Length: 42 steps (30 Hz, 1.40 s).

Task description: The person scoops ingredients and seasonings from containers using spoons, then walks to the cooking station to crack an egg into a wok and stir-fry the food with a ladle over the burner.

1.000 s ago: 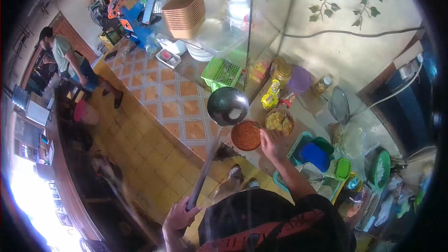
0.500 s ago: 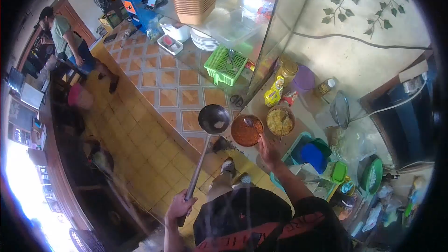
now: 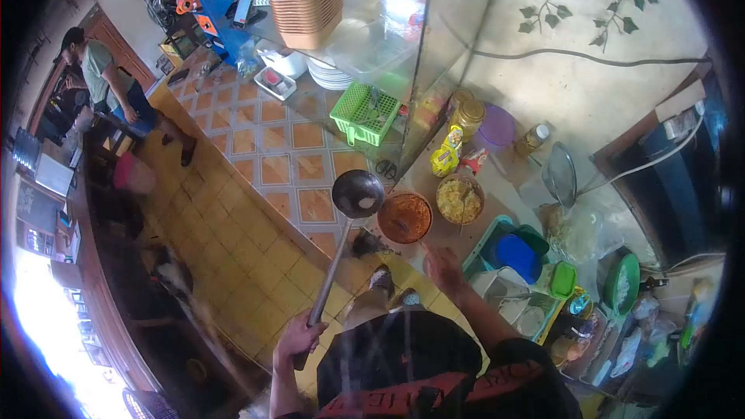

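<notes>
My left hand (image 3: 301, 335) is closed around the handle of a long-handled wok ladle (image 3: 358, 193). Its dark round bowl faces up in front of me and looks mostly bare inside. To the right of it, a brown bowl of red-orange sauce (image 3: 411, 213) stands at the counter's edge. My right hand (image 3: 444, 270) is just below that bowl, fingers closed on what looks like the handle of a spoon (image 3: 402, 226) dipped in the sauce; the handle is hard to make out. Beside the sauce, a second bowl (image 3: 461, 198) holds pale yellow food and another spoon.
Behind the bowls stand a yellow packet (image 3: 445, 157), jars and a purple lid (image 3: 497, 126). A green basket (image 3: 365, 114) and stacked plates sit on the tiled counter. At right is a teal crate (image 3: 497, 237) of containers. Another person (image 3: 112, 81) stands at far left.
My right hand has drawn back slightly toward me. The spoon in the sauce has shifted nearer to me. My left hand still holds the ladle, and the view has turned a little.
</notes>
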Each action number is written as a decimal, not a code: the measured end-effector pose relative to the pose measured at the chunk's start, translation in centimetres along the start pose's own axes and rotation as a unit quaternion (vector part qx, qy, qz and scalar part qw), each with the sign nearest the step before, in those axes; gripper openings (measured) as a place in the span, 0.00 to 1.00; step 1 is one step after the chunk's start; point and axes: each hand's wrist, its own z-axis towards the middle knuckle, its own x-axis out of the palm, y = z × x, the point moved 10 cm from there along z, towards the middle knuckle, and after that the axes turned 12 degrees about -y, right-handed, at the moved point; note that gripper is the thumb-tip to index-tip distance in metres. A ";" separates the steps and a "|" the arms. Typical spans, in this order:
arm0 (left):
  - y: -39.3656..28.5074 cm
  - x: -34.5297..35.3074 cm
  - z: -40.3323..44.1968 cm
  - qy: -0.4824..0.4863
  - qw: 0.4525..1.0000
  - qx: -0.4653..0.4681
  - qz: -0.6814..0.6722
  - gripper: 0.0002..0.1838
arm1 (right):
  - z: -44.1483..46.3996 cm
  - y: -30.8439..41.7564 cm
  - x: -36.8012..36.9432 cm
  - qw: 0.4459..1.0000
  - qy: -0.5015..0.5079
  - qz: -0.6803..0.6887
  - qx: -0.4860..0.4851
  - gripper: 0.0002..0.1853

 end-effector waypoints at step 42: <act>23.2 -1.0 -24.1 -0.503 0.707 -0.081 -0.490 0.10 | -1.4 1.6 27.1 0.788 0.334 0.374 0.357 0.20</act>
